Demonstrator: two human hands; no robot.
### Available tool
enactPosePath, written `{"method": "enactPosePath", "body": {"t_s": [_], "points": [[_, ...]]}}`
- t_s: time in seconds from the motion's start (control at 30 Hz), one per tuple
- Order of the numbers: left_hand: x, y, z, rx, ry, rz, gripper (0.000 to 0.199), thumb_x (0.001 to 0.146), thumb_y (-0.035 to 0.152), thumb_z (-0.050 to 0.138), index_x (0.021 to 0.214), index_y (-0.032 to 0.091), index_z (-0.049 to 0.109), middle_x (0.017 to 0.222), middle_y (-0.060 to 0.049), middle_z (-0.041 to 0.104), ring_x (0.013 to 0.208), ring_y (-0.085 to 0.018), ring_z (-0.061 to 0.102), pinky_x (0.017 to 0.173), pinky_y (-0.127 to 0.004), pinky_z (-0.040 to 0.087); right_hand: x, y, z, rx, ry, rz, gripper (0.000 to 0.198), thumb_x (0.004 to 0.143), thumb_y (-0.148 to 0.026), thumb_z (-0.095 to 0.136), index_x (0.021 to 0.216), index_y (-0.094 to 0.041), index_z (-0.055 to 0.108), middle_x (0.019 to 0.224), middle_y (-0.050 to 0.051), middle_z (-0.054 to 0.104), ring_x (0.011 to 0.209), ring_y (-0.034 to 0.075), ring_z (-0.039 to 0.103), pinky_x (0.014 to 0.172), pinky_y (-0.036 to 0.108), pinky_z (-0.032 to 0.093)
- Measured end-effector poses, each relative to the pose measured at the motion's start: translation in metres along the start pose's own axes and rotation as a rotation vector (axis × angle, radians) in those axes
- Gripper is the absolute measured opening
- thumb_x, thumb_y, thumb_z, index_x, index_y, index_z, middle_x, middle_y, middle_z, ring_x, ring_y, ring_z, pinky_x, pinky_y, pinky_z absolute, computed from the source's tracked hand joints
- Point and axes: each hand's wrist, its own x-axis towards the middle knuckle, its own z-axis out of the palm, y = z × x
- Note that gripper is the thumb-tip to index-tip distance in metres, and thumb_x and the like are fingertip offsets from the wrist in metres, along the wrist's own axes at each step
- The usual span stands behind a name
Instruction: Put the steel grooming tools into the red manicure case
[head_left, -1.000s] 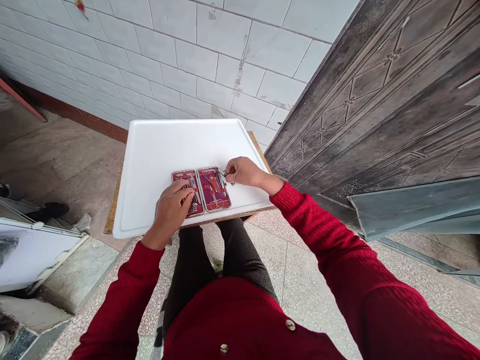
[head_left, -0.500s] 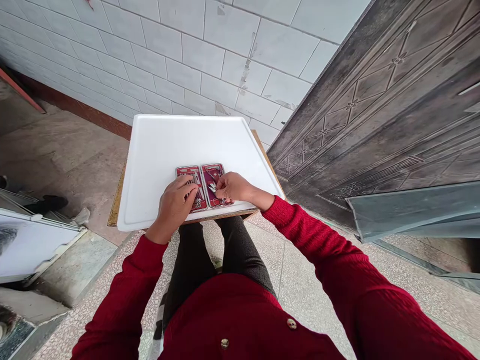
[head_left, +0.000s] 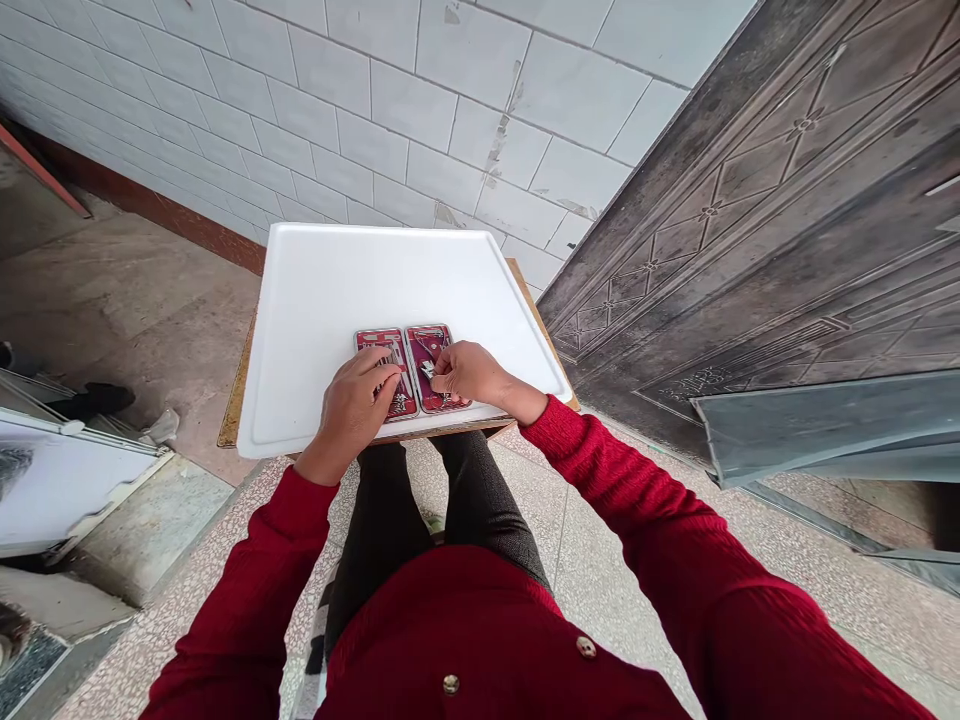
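Observation:
An open manicure case lies flat near the front edge of a white board point(head_left: 322, 290), its left half point(head_left: 403, 402) and right half point(head_left: 424, 340) side by side. Both halves have a red lining and hold small metal tools. My left hand point(head_left: 358, 398) rests over the left half, thumb and fingers slightly apart, with nothing visible between them. Above the right half, my right hand point(head_left: 474, 374) pinches a small shiny nail clipper point(head_left: 428, 369) between thumb and forefinger. My fingers hide parts of both halves and of the clipper.
The board sits on a brown wooden surface point(head_left: 234, 405). A white tiled wall point(head_left: 420, 100) stands behind it, and a dark patterned metal door point(head_left: 720, 210) on the right. Grey sheeting point(head_left: 817, 425) hangs at the door's lower edge. A white panel point(head_left: 67, 490) is at the left.
The view has shifted slightly. Both hands stay over the case, and the clipper in my right hand has turned a little.

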Motion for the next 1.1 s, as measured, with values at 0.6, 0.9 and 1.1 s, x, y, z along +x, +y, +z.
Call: {"method": "enactPosePath", "body": {"t_s": [0.6,0.9,1.1], "points": [[0.000,-0.001,-0.001,0.016,0.024,0.035,0.030,0.103,0.030,0.047,0.101,0.020,0.075,0.125,-0.009,0.071,0.117,-0.025,0.067,0.102,-0.041,0.055,0.008,-0.006,0.025,-0.301,0.361,-0.178,0.010,0.093,-0.023,0.067,0.098,-0.017,0.073,0.096,0.008,0.076,0.090,0.022,0.067,0.077,0.030,0.045],[0.000,0.002,-0.006,0.034,0.043,0.040,0.031,0.104,0.031,0.045,0.101,0.021,0.074,0.124,-0.008,0.071,0.118,-0.025,0.066,0.104,-0.041,0.054,0.019,0.046,0.018,0.175,0.544,-0.332,0.011,0.091,-0.024,0.066,0.095,-0.018,0.074,0.082,0.002,0.074,0.073,0.016,0.064,0.072,0.027,0.047],[-0.015,-0.015,-0.025,0.148,0.006,-0.055,0.034,0.105,0.038,0.043,0.108,0.020,0.072,0.132,-0.011,0.068,0.126,-0.030,0.063,0.107,-0.049,0.053,0.070,0.077,-0.016,0.356,0.539,-0.133,0.009,0.086,-0.021,0.067,0.080,-0.016,0.072,0.067,-0.001,0.067,0.055,0.012,0.056,0.062,0.025,0.044]]}}
